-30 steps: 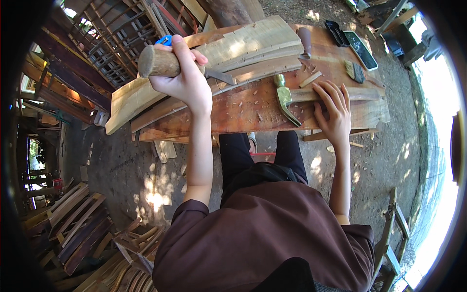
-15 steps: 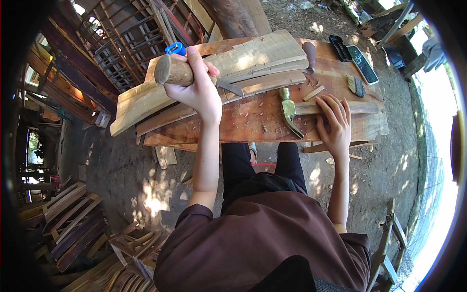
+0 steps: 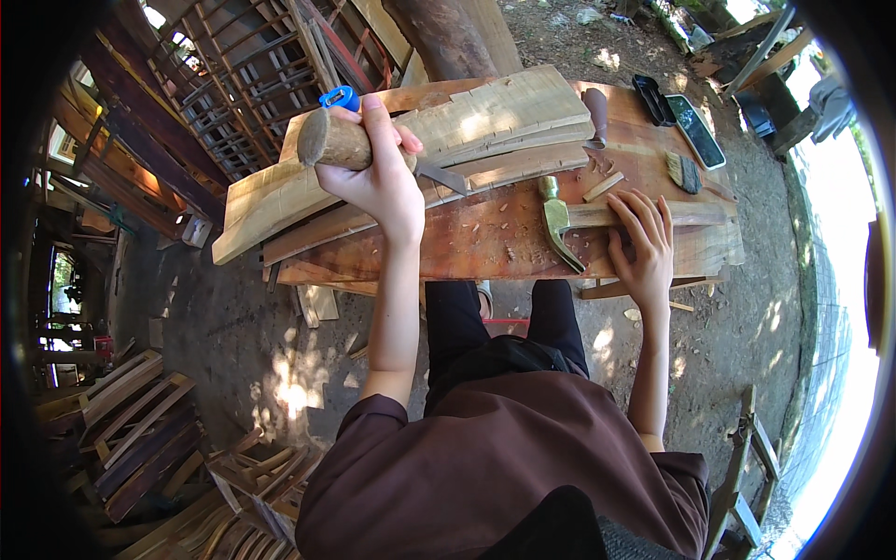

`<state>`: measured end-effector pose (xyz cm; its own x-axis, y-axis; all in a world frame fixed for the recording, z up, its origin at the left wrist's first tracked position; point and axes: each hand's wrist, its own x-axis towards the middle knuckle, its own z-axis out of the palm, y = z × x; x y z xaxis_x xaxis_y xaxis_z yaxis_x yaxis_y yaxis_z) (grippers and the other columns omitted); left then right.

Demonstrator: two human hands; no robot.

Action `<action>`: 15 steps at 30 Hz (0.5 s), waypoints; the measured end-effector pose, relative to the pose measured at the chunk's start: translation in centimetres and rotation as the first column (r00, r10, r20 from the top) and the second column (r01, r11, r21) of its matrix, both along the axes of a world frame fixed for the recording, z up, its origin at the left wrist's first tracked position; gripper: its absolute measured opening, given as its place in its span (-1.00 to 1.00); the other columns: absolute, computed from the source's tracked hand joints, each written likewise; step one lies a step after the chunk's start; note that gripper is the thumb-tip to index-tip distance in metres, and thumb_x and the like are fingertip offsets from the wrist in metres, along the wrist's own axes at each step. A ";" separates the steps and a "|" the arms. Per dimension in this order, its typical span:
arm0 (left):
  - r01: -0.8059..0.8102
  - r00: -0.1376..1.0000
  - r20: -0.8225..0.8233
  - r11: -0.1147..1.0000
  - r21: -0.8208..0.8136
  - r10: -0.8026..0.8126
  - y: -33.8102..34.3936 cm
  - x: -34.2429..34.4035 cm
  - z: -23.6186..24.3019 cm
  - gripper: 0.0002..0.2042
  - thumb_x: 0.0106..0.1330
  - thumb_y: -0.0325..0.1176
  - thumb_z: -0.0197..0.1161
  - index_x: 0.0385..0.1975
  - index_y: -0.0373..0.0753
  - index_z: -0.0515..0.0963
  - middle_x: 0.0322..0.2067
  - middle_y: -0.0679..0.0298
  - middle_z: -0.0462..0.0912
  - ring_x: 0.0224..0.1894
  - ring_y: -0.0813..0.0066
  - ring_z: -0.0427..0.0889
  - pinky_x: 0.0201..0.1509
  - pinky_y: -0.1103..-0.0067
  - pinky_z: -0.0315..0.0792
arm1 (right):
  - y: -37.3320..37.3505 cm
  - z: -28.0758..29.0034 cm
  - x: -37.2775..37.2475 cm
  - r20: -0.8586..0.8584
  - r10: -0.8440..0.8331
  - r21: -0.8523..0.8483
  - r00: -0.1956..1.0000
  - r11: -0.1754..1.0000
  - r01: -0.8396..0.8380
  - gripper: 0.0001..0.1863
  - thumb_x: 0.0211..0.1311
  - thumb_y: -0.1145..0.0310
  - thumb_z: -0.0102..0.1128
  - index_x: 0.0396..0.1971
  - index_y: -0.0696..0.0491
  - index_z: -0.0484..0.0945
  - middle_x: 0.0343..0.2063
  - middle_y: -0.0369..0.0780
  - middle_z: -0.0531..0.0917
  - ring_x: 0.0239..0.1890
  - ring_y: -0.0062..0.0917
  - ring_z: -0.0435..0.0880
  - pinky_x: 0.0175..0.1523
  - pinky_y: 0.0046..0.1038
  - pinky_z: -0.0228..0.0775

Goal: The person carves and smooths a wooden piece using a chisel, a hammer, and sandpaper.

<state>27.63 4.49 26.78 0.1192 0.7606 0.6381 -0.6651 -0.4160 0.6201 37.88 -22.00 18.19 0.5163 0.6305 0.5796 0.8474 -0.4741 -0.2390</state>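
My left hand (image 3: 383,182) is wrapped around the thick wooden handle (image 3: 334,140) of a chisel, raised over the boards. Its flat steel blade (image 3: 442,176) points right, above the edge of a rough, pale board (image 3: 499,110). A claw hammer (image 3: 557,224) lies on its side on the wooden bench (image 3: 448,245), its brass-coloured head to the left and claw toward me. My right hand (image 3: 644,252) rests over the hammer's wooden handle (image 3: 698,212), fingers stretched across it and thumb on the near side. The undersides of those fingers are hidden.
A small blue round object (image 3: 340,97) sits behind my left hand. A brush (image 3: 684,173), a phone (image 3: 698,133), a black open case (image 3: 653,100) and a brown cylindrical piece (image 3: 595,117) lie at the bench's far right. Wood shavings and a small offcut (image 3: 603,187) lie near the hammer.
The bench and the things on it sit slightly lower in the picture. Both hands keep nearly the same pose, with the chisel still in my left hand.
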 end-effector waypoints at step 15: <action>0.064 0.998 0.010 0.998 -0.028 -0.064 0.9 0.5 -0.4 -0.81 0.28 -0.55 0.18 -0.47 -0.24 0.28 -0.62 0.37 0.37 -0.77 0.63 0.39 -0.69 0.67 0.28 | 0.0 -0.2 0.1 0.004 0.002 0.004 1.000 1.000 -0.002 -0.55 0.03 0.46 0.18 0.02 0.00 0.51 -0.01 -0.21 0.54 0.16 -0.32 0.43 0.37 -0.11 0.00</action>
<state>28.14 5.40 26.41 0.1623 0.7694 0.6177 -0.6957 -0.3547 0.6246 37.98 -22.00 18.02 0.5126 0.6293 0.5842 0.8493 -0.4717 -0.2370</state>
